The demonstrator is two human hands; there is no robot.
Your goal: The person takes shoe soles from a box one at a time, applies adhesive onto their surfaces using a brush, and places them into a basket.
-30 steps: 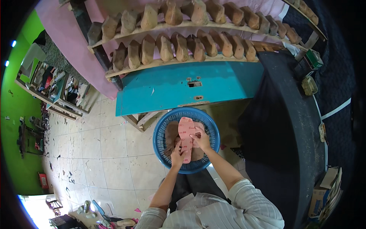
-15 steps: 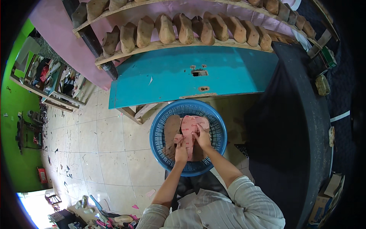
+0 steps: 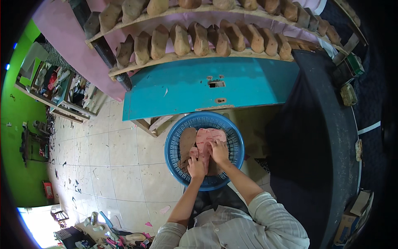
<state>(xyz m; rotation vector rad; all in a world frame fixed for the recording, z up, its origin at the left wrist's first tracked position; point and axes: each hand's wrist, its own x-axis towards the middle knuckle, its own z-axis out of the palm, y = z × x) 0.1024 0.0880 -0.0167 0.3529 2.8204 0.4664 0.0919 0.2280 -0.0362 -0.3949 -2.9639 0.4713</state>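
A blue plastic basket holds brown sole-shaped pieces, one of them, a brown sole, lying on the left. Beside it lies a pink printed insole, its upper part spread wide toward the right. My right hand rests on the pink insole with its fingers apart. Lower down, my left hand has its fingers bent at the insole's left edge, seemingly gripping it. A small pink piece shows just above the left fingertips. The lower ends of the soles are partly hidden by my hands.
A turquoise board stands just beyond the basket. Wooden shoe lasts line the shelves above it. Black cloth covers the right side. Scraps litter the tiled floor at left.
My right hand has shifted slightly, its fingers now spread flatter over the pink insole. My left hand has moved down a little. The view has tilted slightly.
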